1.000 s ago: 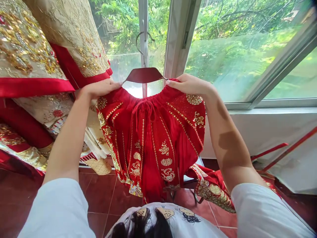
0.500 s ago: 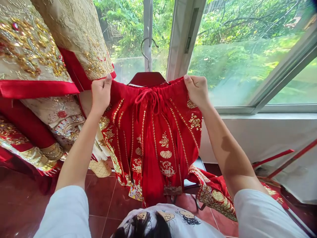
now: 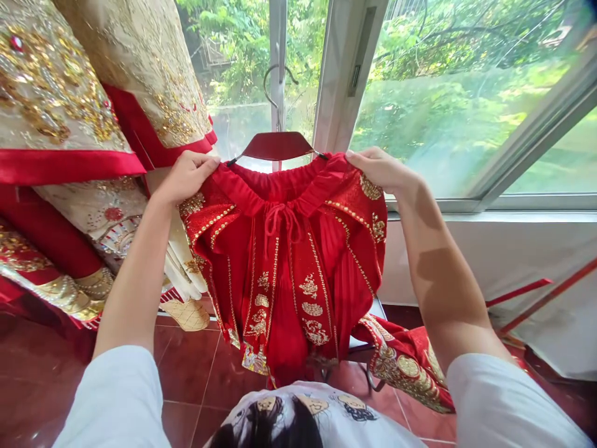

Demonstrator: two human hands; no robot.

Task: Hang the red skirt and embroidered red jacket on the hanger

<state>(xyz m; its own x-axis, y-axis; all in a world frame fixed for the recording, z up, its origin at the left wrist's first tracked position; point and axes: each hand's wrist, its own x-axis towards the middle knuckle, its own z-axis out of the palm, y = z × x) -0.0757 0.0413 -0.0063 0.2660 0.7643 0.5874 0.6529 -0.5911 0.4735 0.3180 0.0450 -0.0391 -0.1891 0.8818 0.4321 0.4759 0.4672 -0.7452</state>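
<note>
A red pleated skirt (image 3: 289, 267) with gold embroidery and a tied drawstring hangs in front of me. Its elastic waistband sags at the front, so the inside shows. My left hand (image 3: 193, 174) is closed on the waistband's left end, fingers pinched together. At the opposite end my right hand (image 3: 382, 169) grips the waistband, thumb toward the middle. Between my hands a hanger (image 3: 278, 146) with a dark red centre piece and a metal hook rises above the waistband. Its black-tipped clips lie at the waistband near each hand.
Cream and red embroidered garments (image 3: 88, 74) hang close on the left. Behind the hanger is a sliding window (image 3: 448, 112) with trees outside. Another red and gold garment (image 3: 410, 361) lies over a chair at lower right, near red poles (image 3: 522, 291). The floor (image 3: 186, 373) is red tile.
The front of the waistband has dropped and opened into a curve. My hands have turned inward and sit slightly lower, and more of the hanger shows.
</note>
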